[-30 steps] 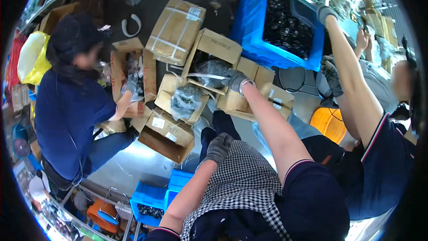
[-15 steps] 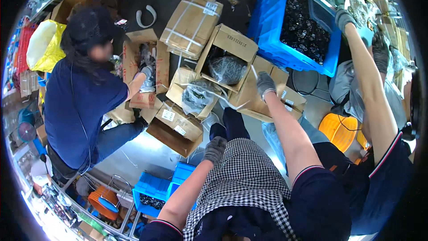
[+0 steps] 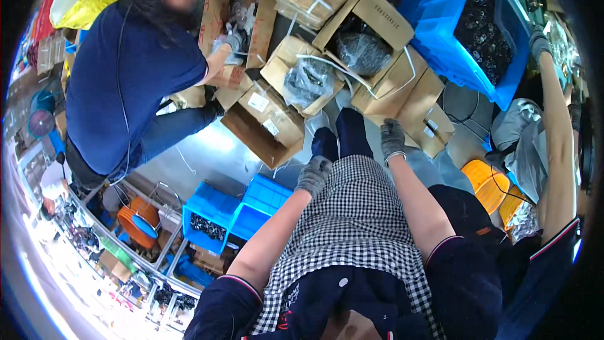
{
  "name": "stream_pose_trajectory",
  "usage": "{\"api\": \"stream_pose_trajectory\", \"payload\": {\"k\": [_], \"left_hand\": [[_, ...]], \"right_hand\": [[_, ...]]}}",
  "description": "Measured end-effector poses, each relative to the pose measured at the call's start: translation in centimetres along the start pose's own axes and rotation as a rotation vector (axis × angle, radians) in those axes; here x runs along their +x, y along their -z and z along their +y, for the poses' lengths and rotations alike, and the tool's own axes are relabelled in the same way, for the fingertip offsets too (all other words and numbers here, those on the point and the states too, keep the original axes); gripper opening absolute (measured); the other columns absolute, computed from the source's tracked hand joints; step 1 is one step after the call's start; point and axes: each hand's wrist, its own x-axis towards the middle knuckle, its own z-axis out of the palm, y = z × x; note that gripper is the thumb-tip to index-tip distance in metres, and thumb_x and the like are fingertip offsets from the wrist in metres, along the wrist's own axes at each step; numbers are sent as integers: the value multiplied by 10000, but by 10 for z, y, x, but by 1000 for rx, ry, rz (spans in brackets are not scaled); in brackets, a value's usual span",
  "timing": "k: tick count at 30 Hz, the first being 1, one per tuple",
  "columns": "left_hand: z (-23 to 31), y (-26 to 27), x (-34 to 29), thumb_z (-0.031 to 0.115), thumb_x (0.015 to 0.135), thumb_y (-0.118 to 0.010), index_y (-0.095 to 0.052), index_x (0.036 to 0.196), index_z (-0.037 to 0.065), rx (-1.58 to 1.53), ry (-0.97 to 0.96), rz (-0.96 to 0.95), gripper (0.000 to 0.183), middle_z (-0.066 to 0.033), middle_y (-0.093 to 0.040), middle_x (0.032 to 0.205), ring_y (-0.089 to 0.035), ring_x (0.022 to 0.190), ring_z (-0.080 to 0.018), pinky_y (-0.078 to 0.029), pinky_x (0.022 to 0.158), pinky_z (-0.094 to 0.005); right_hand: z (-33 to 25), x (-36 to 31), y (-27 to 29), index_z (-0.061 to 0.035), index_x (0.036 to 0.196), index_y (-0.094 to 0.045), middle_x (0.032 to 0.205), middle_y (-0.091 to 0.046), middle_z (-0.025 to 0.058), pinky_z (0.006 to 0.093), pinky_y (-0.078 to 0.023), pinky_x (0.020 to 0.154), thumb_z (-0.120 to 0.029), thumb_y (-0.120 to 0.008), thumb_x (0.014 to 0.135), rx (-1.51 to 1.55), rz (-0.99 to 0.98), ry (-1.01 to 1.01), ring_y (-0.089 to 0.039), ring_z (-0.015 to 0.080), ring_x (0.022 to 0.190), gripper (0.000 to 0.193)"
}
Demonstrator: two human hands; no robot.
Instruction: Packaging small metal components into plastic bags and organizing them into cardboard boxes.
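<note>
My left hand (image 3: 314,175), in a grey knit glove, rests with curled fingers on the left side of my checked apron (image 3: 352,214); nothing shows in it. Also gloved, my right hand (image 3: 393,138) is loosely closed beside the apron's right edge, with nothing visible in its fingers. Beyond it lie the flaps of a cardboard box (image 3: 434,97). Ahead of me, an open carton (image 3: 385,12) contains a clear bag of dark parts (image 3: 363,52). A smaller carton (image 3: 283,56) holds another clear bag (image 3: 308,82); white strapping (image 3: 343,68) loops across these boxes.
An empty tilted carton (image 3: 261,123) lies left of my feet. A co-worker (image 3: 126,82) reaches into a box (image 3: 220,12) at far left; another person's arm (image 3: 557,126) is at right. A large blue crate (image 3: 434,19) of dark parts, blue bins (image 3: 207,208) and an orange basket (image 3: 484,179) stand around.
My right hand has drawn back from the cardboard flaps toward my lap. My left hand stays on the apron, slightly shifted. The whole view has tilted, so the boxes appear higher and farther right.
</note>
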Motion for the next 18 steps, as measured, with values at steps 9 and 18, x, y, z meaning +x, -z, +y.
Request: {"api": "stream_pose_trajectory", "payload": {"k": [9, 18], "left_hand": [[-20, -4, -15, 310, 817, -504, -555, 876, 112, 10, 73, 5, 213, -168, -596, 845, -563, 816, -350, -455, 702, -404], [-39, 5, -31, 295, 816, -502, -553, 883, 98, -17, 27, -2, 214, -172, -597, 845, -564, 815, -349, -456, 706, -400]], "right_hand": [[-16, -70, -48, -51, 900, -551, 787, -588, 78, 277, -449, 686, -117, -523, 789, 165, -379, 79, -556, 169, 725, 132], [-43, -134, -34, -59, 902, -578, 901, -594, 164, 383, -443, 795, -267, -433, 830, -106, -629, 316, -559, 316, 869, 264]]}}
